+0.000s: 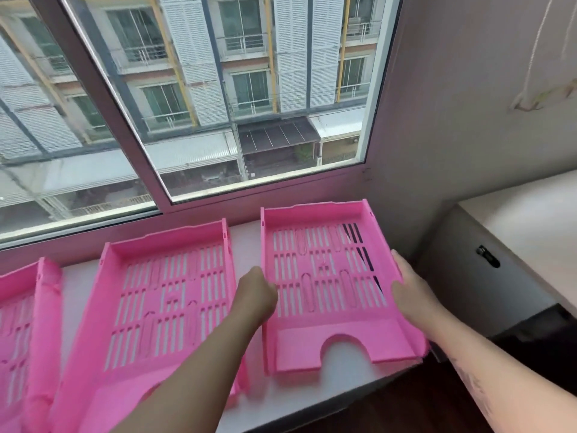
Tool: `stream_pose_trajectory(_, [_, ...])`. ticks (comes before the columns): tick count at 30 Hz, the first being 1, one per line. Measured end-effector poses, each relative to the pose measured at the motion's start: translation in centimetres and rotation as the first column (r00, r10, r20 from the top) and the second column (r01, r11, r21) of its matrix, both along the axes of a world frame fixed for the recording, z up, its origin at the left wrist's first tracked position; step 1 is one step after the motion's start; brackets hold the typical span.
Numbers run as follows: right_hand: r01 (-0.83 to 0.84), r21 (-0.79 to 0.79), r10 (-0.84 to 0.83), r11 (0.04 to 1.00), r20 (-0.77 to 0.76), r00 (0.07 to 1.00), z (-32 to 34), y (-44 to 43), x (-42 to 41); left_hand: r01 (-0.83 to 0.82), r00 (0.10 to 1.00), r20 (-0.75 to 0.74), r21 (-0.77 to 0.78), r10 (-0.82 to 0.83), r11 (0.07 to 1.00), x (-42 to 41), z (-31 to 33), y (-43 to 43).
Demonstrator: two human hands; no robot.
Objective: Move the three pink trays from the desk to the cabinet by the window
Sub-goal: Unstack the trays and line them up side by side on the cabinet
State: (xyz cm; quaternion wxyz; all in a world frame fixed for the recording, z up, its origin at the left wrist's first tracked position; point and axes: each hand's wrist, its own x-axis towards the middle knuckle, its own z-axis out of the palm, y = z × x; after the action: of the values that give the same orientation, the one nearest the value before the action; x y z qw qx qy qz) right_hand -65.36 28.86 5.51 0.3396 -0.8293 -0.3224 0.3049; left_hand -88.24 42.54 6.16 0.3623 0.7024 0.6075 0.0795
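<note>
2 more pink trays [165, 295] just left, window [199, 89] behind.

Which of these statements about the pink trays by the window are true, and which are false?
1. Three pink trays show on the white cabinet top. True.
2. Both hands hold the right tray. True: left hand and right hand grip its sides.
3. The middle tray is stacked inside the right tray. False: they lie side by side.
4. The right tray sits wholly on the cabinet. False: its right corner overhangs the edge.
5. The left tray is fully in view. False: the picture's edge cuts it off.
</note>
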Motion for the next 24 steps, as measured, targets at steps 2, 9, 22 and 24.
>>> stream_pose_trajectory(2, [-0.032,-0.001,0.032,0.999,0.026,0.999,-0.7,0.4,0.5,-0.006,1.000,0.011,0.060,0.005,0.998,-0.1,-0.1,-0.2])
stream_pose_trajectory(9, [-0.210,-0.258,0.331,0.943,0.663,0.672,-1.1,2.0,0.2,-0.213,0.977,0.125,0.525,0.173,0.824,-5.6,-0.3,-0.1])
stream_pose_trajectory(22, [-0.418,-0.449,0.606,0.790,0.467,0.643,-5.3,6.3,-5.9,0.137,0.894,-0.448,0.229,-0.021,0.964,-9.8,-5.7,-0.2])
stream_pose_trajectory(24, [-0.431,-0.454,0.622,0.780,0.482,0.617,-5.8,6.7,-6.1,0.144,0.887,-0.462,0.213,-0.030,0.966,-9.5,-5.8,-0.6])
